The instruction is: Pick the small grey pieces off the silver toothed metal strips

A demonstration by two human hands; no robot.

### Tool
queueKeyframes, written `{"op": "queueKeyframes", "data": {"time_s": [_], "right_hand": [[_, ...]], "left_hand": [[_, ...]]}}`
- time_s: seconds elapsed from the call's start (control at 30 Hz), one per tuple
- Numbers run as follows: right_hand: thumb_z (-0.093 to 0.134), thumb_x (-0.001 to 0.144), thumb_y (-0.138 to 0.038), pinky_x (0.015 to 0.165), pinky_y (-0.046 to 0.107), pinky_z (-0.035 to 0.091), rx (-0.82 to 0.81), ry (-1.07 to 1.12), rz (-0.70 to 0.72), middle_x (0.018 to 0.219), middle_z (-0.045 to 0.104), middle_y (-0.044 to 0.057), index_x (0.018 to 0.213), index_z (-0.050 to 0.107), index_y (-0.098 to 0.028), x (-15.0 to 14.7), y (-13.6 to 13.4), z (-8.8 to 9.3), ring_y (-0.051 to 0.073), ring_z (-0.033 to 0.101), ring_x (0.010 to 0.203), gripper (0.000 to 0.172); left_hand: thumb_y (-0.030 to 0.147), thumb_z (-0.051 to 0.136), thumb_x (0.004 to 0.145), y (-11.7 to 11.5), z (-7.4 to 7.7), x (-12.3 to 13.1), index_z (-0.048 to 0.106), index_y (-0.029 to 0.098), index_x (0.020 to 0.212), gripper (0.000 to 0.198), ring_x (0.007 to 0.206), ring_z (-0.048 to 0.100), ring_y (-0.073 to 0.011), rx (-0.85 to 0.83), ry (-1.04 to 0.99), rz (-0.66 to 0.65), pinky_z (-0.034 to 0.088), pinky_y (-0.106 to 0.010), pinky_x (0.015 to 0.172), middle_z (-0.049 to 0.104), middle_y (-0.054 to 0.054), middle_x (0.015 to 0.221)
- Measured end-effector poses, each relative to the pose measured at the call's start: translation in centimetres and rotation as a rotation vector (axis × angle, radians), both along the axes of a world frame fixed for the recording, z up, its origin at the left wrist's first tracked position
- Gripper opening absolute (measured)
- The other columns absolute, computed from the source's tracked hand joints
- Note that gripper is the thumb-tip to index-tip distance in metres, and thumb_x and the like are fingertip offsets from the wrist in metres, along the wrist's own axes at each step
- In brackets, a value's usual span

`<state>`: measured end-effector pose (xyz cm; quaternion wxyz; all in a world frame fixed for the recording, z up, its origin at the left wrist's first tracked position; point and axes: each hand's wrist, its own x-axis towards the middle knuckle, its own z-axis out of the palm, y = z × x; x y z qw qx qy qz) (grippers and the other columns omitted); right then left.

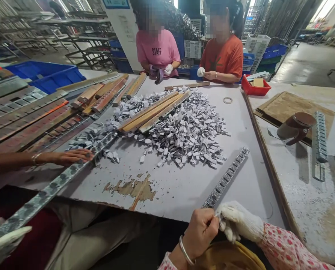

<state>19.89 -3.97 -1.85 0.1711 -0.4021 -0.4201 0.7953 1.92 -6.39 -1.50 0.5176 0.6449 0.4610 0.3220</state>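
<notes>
Nearest the camera, the left hand (201,228), bare and wearing a bangle, was curled with its fingertips pinched on the near end of a long metal strip (226,178). The right hand (236,221), in a white knit glove, was closed against the same end, its fingers touching those of the left, so both hands gripped the strip where it overhung the near edge of the counter (184,187). From the hands the strip ran away and to the right across the counter's grey surface, its far end lying just clear of the pile of small grey metal pieces (184,131).

Several long wooden and metal bars (153,112) lay on top of that pile, pointing away towards the far side. A patch of worn, peeled coating (133,189) showed on the counter left of the hands. At the left, another person's bare hand (71,156) rested flat on the counter beside a second long strip (57,183) that slanted down to a gloved hand (4,242) at the lower left corner. Stacked rusty bars (23,120) filled the left side. Across the counter sat two people, one in a pink shirt (157,50) and one in an orange shirt (225,58). A red tray (254,89) stood near the far right corner, and a ring of tape (227,100) lay well apart from the pile.
</notes>
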Motion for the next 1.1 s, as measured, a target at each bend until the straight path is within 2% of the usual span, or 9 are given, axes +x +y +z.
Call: {"op": "queueKeyframes", "data": {"time_s": [0.07, 0.13, 0.2, 0.33, 0.5, 0.67, 0.83, 1.0, 1.1], "right_hand": [[0.047, 0.086, -0.071, 0.036, 0.017, 0.031, 0.114, -0.148, -0.060, 0.051, 0.054, 0.003, 0.078, 0.056, -0.011, 0.7, 1.4, 0.2, 0.009, 0.046, 0.038, 0.061], [0.042, 0.088, -0.072, 0.044, 0.018, 0.034, 0.285, -0.365, -0.096, 0.054, 0.054, 0.001, 0.078, 0.055, -0.013, 1.5, 3.2, 0.6, 0.010, 0.048, 0.045, 0.061], [0.038, 0.092, -0.068, 0.054, 0.021, 0.036, 0.490, -0.619, -0.029, 0.057, 0.056, 0.001, 0.077, 0.055, -0.015, 2.2, 4.9, 1.1, 0.011, 0.051, 0.054, 0.058], [0.032, 0.099, -0.056, 0.060, 0.024, 0.028, 0.784, -1.026, 0.285, 0.069, 0.061, 0.001, 0.077, 0.058, -0.018, 2.4, 6.3, 1.6, 0.013, 0.055, 0.066, 0.051], [0.028, 0.100, -0.053, 0.059, 0.027, 0.019, 0.941, -1.191, 0.476, 0.078, 0.063, 0.001, 0.082, 0.059, -0.021, 1.5, 6.7, 1.3, 0.016, 0.058, 0.073, 0.048], [0.032, 0.100, -0.048, 0.058, 0.029, 0.017, 0.916, -1.248, 0.608, 0.082, 0.065, 0.004, 0.085, 0.063, -0.021, 0.1, 7.6, 1.9, 0.017, 0.061, 0.077, 0.044], [0.032, 0.100, -0.046, 0.059, 0.030, 0.019, 0.924, -1.299, 0.641, 0.085, 0.067, 0.003, 0.087, 0.064, -0.022, -1.2, 7.1, 1.6, 0.021, 0.063, 0.082, 0.042], [0.030, 0.101, -0.047, 0.059, 0.030, 0.021, 1.009, -1.314, 0.522, 0.084, 0.066, 0.001, 0.087, 0.062, -0.023, -0.9, 5.9, 0.1, 0.021, 0.064, 0.080, 0.042], [0.030, 0.100, -0.048, 0.058, 0.029, 0.019, 1.003, -1.294, 0.506, 0.084, 0.066, 0.002, 0.087, 0.061, -0.022, -0.6, 5.7, -0.3, 0.020, 0.063, 0.079, 0.043]], "left_hand": [[0.040, 0.037, 0.094, 0.3, 0.1, -0.3, 0.046, 0.014, 0.065, 0.040, 0.066, 0.043, -0.0103, 0.055, 0.122, 0.070, 0.029, -0.026, 0.063, 0.047, -0.002, 0.066], [0.041, 0.042, 0.094, 0.6, 0.1, -0.9, 0.058, 0.017, 0.097, 0.030, 0.086, 0.051, -0.0141, 0.022, 0.144, 0.098, 0.038, -0.028, 0.077, 0.058, -0.005, 0.092], [0.036, 0.051, 0.089, 0.8, -0.2, -1.6, 0.050, 0.021, 0.123, 0.037, 0.100, 0.052, -0.0155, -0.067, 0.118, 0.048, 0.041, -0.030, 0.089, 0.056, -0.005, 0.114], [0.021, 0.057, 0.078, 0.6, -1.3, -2.2, 0.038, 0.022, 0.137, 0.062, 0.109, 0.051, -0.0165, -0.158, 0.179, -0.075, 0.044, -0.034, 0.100, 0.048, -0.006, 0.133], [0.018, 0.051, 0.080, 0.2, -2.5, -1.9, 0.016, 0.017, 0.152, 0.080, 0.143, 0.024, -0.0196, -0.050, 0.249, -0.193, 0.025, -0.040, 0.122, 0.025, -0.007, 0.156], [0.013, 0.030, 0.089, 0.7, -2.9, -2.2, 0.014, 0.015, 0.153, 0.065, 0.147, 0.017, -0.0122, 0.055, 0.268, -0.334, 0.021, -0.038, 0.125, 0.019, -0.004, 0.159], [0.015, 0.030, 0.091, 1.4, -2.4, -2.7, 0.018, 0.014, 0.152, 0.063, 0.145, 0.024, -0.0131, 0.033, 0.233, -0.367, 0.025, -0.035, 0.123, 0.025, -0.007, 0.157], [0.024, 0.052, 0.086, 1.6, -2.4, -3.2, 0.023, 0.011, 0.150, 0.071, 0.141, 0.032, -0.0194, -0.048, 0.063, -0.333, 0.029, -0.035, 0.120, 0.032, -0.013, 0.153], [0.037, 0.059, 0.085, 3.9, -2.7, -4.1, 0.042, 0.017, 0.138, 0.059, 0.119, 0.054, -0.0182, -0.097, -0.021, -0.098, 0.047, -0.031, 0.100, 0.053, -0.010, 0.133]]}}
